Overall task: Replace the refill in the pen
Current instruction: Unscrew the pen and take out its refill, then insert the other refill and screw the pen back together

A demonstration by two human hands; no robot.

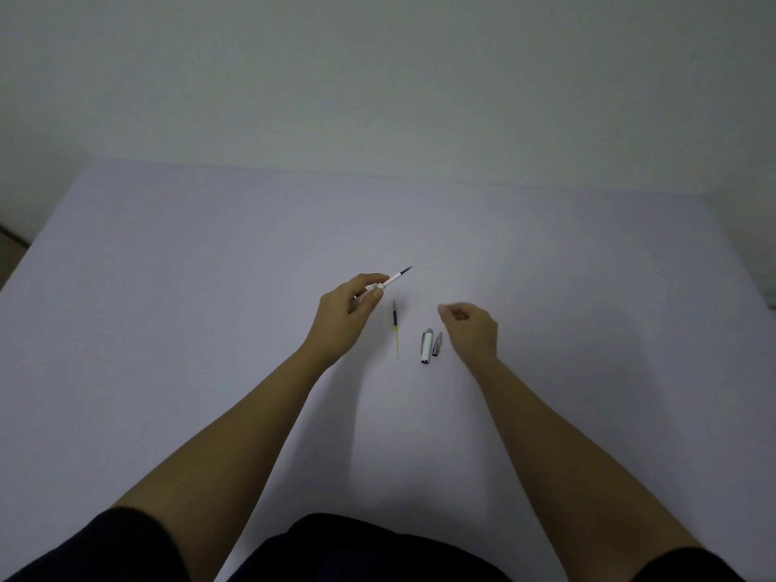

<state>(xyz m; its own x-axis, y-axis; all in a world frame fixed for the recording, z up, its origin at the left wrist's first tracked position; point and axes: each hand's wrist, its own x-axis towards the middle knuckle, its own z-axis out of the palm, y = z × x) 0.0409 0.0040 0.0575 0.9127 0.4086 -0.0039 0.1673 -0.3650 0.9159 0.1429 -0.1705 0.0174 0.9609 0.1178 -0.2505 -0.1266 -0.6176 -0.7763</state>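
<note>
My left hand grips a white pen barrel between thumb and fingers, with a dark refill tip sticking out up and to the right. A loose refill, dark at the top and pale yellow below, lies flat on the table just right of that hand. A white pen cap with a silver clip lies further right, and a small silver tip piece rests beside it. My right hand hovers just right of those parts, fingers curled loosely with nothing in them.
The white table stretches wide on all sides, its far edge meeting a pale wall. My dark sleeves and lap sit at the bottom of the view.
</note>
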